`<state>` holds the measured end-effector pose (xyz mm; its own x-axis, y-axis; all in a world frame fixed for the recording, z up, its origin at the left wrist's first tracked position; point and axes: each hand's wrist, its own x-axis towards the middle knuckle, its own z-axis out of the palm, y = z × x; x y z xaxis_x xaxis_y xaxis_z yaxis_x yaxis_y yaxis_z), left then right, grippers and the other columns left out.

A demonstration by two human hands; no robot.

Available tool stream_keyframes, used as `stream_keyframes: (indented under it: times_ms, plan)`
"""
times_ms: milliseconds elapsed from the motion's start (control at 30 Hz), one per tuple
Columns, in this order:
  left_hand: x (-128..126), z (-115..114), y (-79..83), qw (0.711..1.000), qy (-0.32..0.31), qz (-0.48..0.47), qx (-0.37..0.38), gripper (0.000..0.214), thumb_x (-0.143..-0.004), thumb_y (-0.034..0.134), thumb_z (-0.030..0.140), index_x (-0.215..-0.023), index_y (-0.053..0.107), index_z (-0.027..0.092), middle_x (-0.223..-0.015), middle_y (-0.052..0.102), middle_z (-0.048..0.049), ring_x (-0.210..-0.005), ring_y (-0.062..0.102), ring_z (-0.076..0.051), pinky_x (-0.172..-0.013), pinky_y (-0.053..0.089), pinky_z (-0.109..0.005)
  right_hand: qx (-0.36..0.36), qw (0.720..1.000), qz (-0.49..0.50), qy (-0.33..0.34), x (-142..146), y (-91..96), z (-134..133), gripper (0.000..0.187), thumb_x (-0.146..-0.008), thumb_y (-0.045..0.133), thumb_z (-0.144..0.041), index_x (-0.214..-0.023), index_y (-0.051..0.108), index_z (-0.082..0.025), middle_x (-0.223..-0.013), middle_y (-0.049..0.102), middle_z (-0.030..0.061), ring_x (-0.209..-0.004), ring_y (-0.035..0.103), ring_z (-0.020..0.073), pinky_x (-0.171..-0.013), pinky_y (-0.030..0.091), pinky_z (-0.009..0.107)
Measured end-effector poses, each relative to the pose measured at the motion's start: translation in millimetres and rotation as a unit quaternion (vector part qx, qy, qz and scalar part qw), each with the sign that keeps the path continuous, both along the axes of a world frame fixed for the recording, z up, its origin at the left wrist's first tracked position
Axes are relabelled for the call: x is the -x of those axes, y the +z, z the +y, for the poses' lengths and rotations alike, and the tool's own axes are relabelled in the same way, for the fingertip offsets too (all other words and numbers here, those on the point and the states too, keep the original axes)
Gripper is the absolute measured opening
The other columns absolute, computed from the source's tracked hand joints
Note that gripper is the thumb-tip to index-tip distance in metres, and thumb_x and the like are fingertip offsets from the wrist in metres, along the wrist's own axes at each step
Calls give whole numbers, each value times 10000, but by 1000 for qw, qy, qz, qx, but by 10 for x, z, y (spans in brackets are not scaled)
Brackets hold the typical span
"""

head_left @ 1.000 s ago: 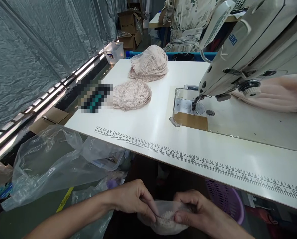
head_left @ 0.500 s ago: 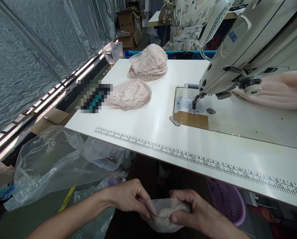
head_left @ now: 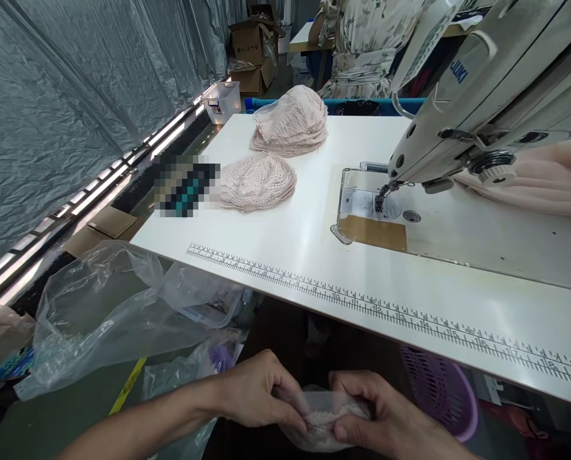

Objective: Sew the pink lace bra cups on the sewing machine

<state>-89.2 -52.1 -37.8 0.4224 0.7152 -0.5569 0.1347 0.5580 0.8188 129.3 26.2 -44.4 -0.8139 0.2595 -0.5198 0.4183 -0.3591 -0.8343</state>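
Below the table's front edge, both hands hold a small piece of sheer pale fabric (head_left: 320, 418) with a whitish, lace-like textured patch. My left hand (head_left: 271, 393) pinches its left side between thumb and fingers. On the right side, my right hand (head_left: 369, 409) grips it, thumb on top and fingers behind. The fabric's underside is hidden. Two stacks of pale pink lace pieces lie on the white table: the rear stack (head_left: 290, 121) is domed, and the nearer stack (head_left: 259, 182) is flatter.
A sewing machine (head_left: 462, 102) stands at the right, pink fabric (head_left: 544, 176) behind its arm. The table (head_left: 266, 236) has a printed ruler along its front. Clear plastic (head_left: 122, 313) hangs at the left; a purple basket (head_left: 462, 402) sits below. A person in a floral garment (head_left: 362, 51) is beyond.
The view has shifted slightly left. My fingers have worked along the sheer fabric, and its textured patch now shows as a narrower, more folded band. Both hands keep their hold.
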Motion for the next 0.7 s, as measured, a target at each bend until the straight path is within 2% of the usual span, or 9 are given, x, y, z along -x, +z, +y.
stream_keyframes:
  times_ms: [200,333,533,700]
  plan:
    - [1,52,12,999,2,-18,46,316,-633,804,387,-859,787,167,-652,702,-8,-589,590,-107,-610,466,-170,21,1000,8,16,9,13,47,396,-702,721,-514,-706,539,-162,-632,410,-52,-592,330,96,-523,233,219]
    - [-5,51,19,998,-3,-15,58,333,-623,814,371,-887,782,172,-705,732,-9,-635,648,-128,-629,493,-177,32,999,5,-5,60,14,33,453,-665,743,-566,-703,559,-154,-609,423,-52,-584,341,91,-519,243,208]
    - [61,31,16,996,-19,-62,59,349,-678,763,256,-1011,747,152,-917,756,-28,-888,711,-207,-793,552,-244,14,1000,2,-23,94,-22,16,508,-689,721,-608,-615,460,-178,-556,325,-79,-547,274,76,-489,190,216]
    - [111,49,13,993,-38,-87,68,385,-692,665,84,-1070,722,133,-990,744,-39,-964,697,-221,-868,542,-272,21,1000,-4,-21,114,1,16,534,-685,710,-634,-619,417,-192,-550,297,-90,-537,247,72,-479,172,217]
